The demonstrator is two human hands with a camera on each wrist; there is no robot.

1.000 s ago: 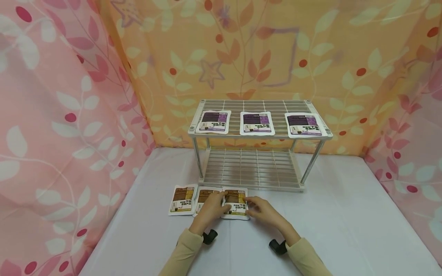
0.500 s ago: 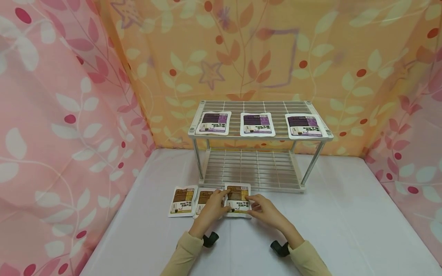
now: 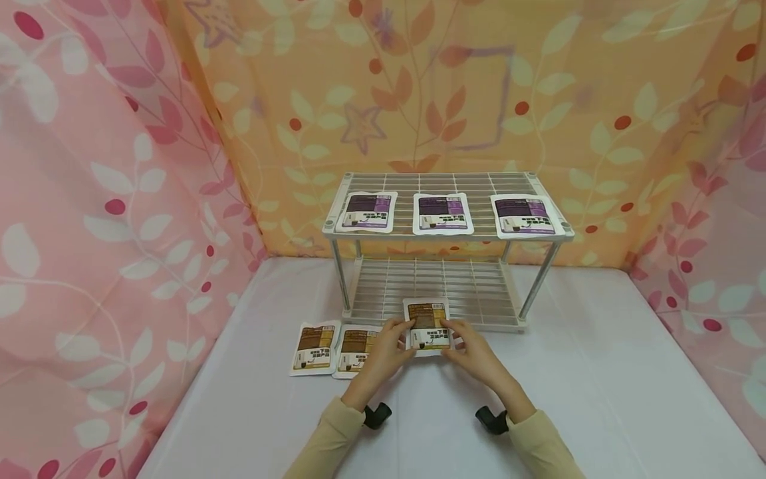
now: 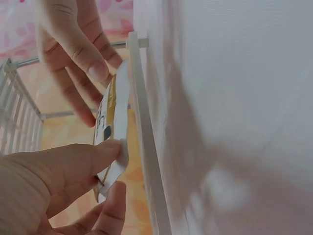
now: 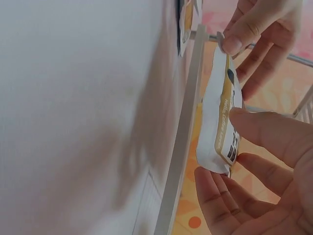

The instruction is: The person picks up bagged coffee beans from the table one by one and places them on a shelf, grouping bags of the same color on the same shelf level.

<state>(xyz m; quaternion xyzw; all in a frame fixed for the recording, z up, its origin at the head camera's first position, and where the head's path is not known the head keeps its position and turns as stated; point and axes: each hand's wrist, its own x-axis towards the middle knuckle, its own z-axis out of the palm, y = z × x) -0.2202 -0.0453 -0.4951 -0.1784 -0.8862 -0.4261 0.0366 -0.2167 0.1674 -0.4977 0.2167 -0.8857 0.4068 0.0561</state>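
Floral cloth walls enclose a white table [image 3: 598, 386]. Over it, the left hand [image 3: 385, 349] and right hand [image 3: 479, 352] pinch a brown sachet [image 3: 427, 326] by its side edges, lifted off the table at the front rail of the wire rack [image 3: 445, 293]. Left of the grip lie two brown sachets [image 3: 335, 349]; above it, three purple sachets [image 3: 443, 214] sit on the top shelf.
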